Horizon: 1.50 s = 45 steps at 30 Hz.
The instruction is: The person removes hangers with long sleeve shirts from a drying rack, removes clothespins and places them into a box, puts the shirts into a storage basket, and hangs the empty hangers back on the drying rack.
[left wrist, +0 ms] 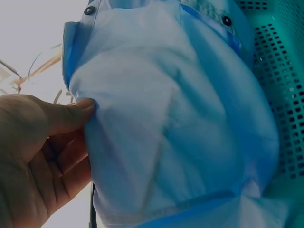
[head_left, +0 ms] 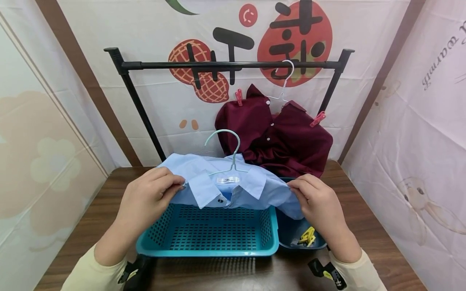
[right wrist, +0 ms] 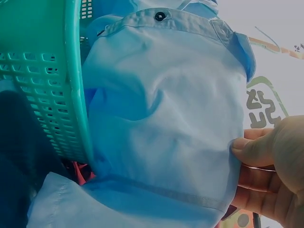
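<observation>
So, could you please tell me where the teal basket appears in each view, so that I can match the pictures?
Head: lower middle, the basket has its far edge hidden by the light blue shirt.
Left wrist: along the right edge, the basket is partly covered by the shirt.
Right wrist: upper left, the basket is cut off by the frame.
Shared landmark: the light blue shirt, in all three views.

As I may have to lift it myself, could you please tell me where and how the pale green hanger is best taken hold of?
Probably by the wire neck below the hook, pinched from the right and slightly above. The neck rises uncovered from the open collar of the blue shirt, the hook's open end faces left, and the arms disappear into the shirt.
</observation>
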Each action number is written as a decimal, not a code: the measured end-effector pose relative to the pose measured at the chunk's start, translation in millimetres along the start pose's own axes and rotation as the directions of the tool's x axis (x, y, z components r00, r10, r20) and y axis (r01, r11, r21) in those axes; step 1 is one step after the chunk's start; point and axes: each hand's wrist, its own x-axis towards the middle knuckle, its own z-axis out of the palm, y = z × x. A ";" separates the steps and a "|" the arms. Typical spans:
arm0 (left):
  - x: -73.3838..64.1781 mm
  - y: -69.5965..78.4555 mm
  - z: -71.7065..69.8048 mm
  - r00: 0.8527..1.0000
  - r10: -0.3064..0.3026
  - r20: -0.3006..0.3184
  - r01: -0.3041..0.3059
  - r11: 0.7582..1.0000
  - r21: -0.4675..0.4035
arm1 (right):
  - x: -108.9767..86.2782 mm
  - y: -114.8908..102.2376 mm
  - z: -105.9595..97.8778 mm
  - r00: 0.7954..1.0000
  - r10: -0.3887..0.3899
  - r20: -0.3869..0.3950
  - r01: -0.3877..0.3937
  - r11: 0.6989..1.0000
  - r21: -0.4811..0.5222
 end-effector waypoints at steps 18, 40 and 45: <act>23.5 26.9 19.6 0.999 0.035 -0.011 -0.036 0.994 -0.099 | -1.6 -2.4 1.0 1.000 -0.020 0.002 0.020 1.000 -0.018; 42.1 50.5 29.6 0.998 0.028 -0.053 -0.033 0.994 -0.105 | -1.6 -4.6 0.6 0.999 -0.034 0.032 0.035 0.999 -0.037; 38.7 50.7 33.8 0.998 0.044 -0.043 -0.049 0.991 -0.123 | 0.6 -0.8 -4.9 0.995 -0.040 0.094 0.043 0.998 -0.040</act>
